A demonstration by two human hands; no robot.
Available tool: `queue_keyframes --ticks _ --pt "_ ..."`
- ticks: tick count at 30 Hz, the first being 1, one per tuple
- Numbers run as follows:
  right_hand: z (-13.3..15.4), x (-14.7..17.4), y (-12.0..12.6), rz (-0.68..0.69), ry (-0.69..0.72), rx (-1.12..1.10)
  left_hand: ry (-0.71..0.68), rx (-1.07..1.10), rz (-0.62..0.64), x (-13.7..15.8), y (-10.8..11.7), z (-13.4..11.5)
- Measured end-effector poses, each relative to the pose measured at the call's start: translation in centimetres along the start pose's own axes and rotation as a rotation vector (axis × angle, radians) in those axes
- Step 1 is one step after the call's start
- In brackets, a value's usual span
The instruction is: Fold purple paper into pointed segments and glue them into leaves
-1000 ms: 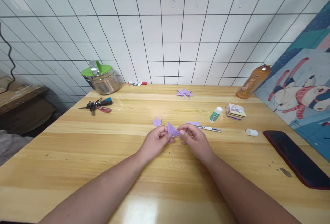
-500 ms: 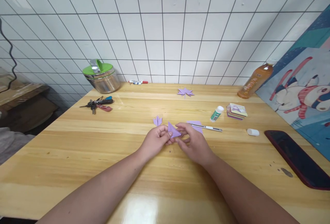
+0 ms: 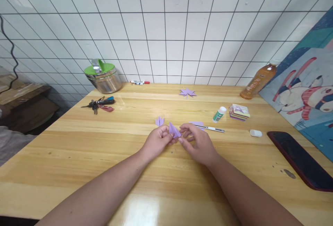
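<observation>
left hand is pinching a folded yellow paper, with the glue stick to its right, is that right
The colour is wrong: in the head view, the left hand pinches a folded purple paper, with the glue stick to its right.

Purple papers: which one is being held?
The triangular piece in the left hand; the small folded piece, spiky shape and partly hidden sheet lie on the table.
</observation>
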State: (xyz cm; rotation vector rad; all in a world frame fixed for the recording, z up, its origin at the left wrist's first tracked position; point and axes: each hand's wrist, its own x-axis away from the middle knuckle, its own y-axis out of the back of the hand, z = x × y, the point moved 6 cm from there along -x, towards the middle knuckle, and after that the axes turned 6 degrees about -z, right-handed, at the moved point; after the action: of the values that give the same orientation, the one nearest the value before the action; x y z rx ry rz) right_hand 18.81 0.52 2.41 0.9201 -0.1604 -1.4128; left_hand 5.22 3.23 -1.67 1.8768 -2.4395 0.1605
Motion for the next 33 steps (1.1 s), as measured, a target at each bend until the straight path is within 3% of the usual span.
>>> queue_keyframes --ticks 10,24,33 --pt "-0.8 -0.2 -0.8 0.036 0.001 0.108 0.005 0.028 0.032 0.1 -0.4 -0.5" --pt "-0.1 0.0 -1.1 0.083 0.182 0.098 0.044 0.070 0.011 -0.1 0.1 -0.3" --pt "-0.4 -0.1 -1.0 0.040 0.181 0.134 0.084 0.089 0.021 0.0 0.1 -0.2"
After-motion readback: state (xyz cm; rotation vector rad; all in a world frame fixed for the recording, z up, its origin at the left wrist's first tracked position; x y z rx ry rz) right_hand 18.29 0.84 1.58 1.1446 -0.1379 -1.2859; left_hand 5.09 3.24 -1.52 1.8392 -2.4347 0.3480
